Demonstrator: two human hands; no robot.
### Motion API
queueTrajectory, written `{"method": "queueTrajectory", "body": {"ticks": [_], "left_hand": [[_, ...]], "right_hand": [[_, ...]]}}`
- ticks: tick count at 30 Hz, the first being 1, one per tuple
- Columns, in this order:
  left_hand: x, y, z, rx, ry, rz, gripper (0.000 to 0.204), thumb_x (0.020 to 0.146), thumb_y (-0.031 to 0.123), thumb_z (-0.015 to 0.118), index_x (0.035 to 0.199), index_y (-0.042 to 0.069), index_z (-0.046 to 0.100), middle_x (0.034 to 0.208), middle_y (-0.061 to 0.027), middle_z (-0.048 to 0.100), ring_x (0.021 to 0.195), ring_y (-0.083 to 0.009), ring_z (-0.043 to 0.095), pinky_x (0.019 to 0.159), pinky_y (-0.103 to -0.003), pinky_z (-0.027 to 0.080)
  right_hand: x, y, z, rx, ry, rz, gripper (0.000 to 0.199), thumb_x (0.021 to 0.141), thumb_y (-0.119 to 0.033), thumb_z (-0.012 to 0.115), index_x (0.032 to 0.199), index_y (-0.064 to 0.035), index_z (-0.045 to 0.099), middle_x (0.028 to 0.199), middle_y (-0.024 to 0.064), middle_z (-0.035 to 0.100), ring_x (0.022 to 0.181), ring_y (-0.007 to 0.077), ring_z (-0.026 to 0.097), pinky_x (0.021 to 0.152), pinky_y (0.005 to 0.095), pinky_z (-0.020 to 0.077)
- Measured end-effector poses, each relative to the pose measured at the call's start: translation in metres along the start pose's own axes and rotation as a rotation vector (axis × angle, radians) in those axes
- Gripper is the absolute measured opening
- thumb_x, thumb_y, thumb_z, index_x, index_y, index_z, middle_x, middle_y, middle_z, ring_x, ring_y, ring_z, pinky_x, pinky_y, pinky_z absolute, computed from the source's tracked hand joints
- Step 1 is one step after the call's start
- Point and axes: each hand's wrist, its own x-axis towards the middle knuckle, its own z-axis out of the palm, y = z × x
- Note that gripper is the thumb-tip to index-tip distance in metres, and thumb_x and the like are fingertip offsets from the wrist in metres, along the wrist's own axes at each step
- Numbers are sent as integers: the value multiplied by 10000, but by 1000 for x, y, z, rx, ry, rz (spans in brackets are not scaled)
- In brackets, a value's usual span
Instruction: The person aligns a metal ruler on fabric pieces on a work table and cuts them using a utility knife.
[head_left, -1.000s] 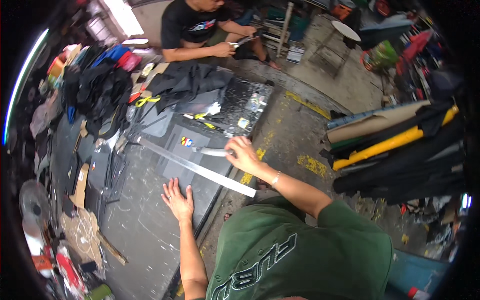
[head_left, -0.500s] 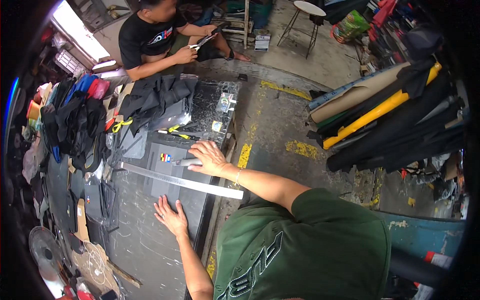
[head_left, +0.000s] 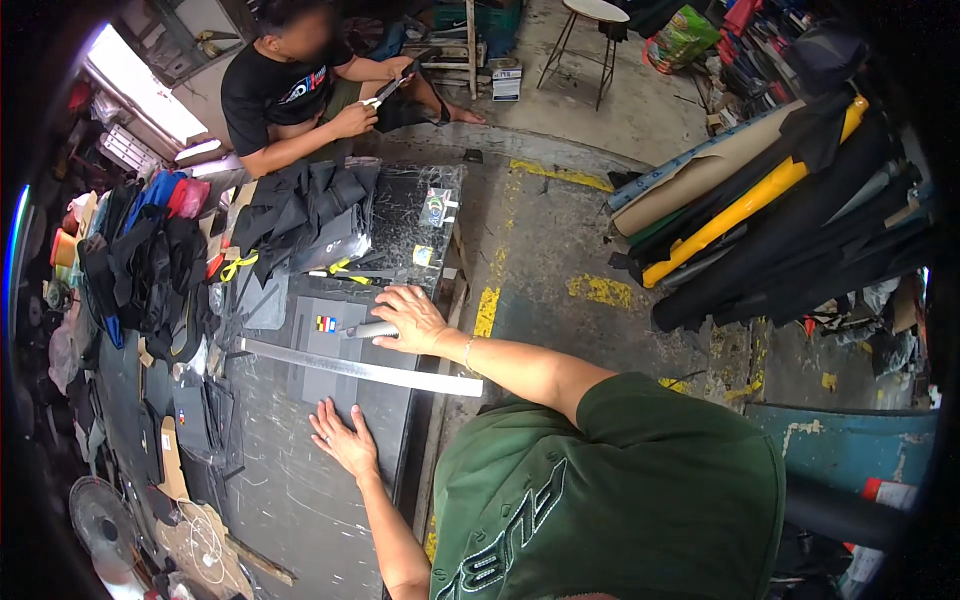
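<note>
My right hand (head_left: 412,318) holds a grey-handled utility knife (head_left: 368,331) between thumb and palm. Its fingers stretch forward above the handle, and the knife's front end points left. A dark grey fabric piece (head_left: 310,350) with a small red, yellow and blue patch (head_left: 325,323) lies flat beneath. Across this piece runs a long metal ruler (head_left: 400,376), on the near side of the knife. My left hand (head_left: 345,438) rests flat on the worktable (head_left: 290,480) with fingers spread, just below the fabric's near edge. It holds nothing.
Black fabric pieces (head_left: 305,205) and a clothing pile (head_left: 150,235) cover the table's far left. A fan (head_left: 100,510) stands at lower left. Beyond the table, a seated person (head_left: 290,95) handles a dark item. Rolled material (head_left: 750,225) leans at right; a stool (head_left: 597,12) stands behind.
The view has shifted slightly. Both hands, the knife, the ruler and the fabric keep nearly the same places relative to each other.
</note>
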Motion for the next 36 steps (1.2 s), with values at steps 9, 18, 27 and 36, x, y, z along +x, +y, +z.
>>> {"method": "queueTrajectory", "body": {"ticks": [9,18,27,36], "left_hand": [[1,-14,5,-187,27,4,640,990,441,621,1513,105,470,1558,-88,464,1542,-326,268,1257,-573,72],[22,34,-13,-1017,41,-34,523,987,131,696,1466,35,508,1235,-100,636,1067,-177,625,980,-331,486],[9,147,12,-1090,-385,253,313,935,87,746,1241,39,704,980,-42,713,865,-90,668,842,-259,557],[10,161,3,-956,-562,253,280,925,48,734,1203,20,711,888,-3,732,791,-51,633,776,-232,537]], "right_hand": [[7,9,-56,568,286,227,719,886,-481,752,1424,-69,509,1453,160,464,1367,330,458,1148,471,395],[-60,89,-159,762,627,591,741,942,-353,734,1528,-71,379,1534,148,430,1403,267,445,1100,413,447],[-111,39,-127,862,412,650,640,963,-216,729,1507,-67,424,1481,121,477,1272,212,560,1004,364,511],[-111,6,-98,850,87,706,167,1018,-145,659,1110,-16,709,872,-6,705,785,71,651,731,239,537]]}}
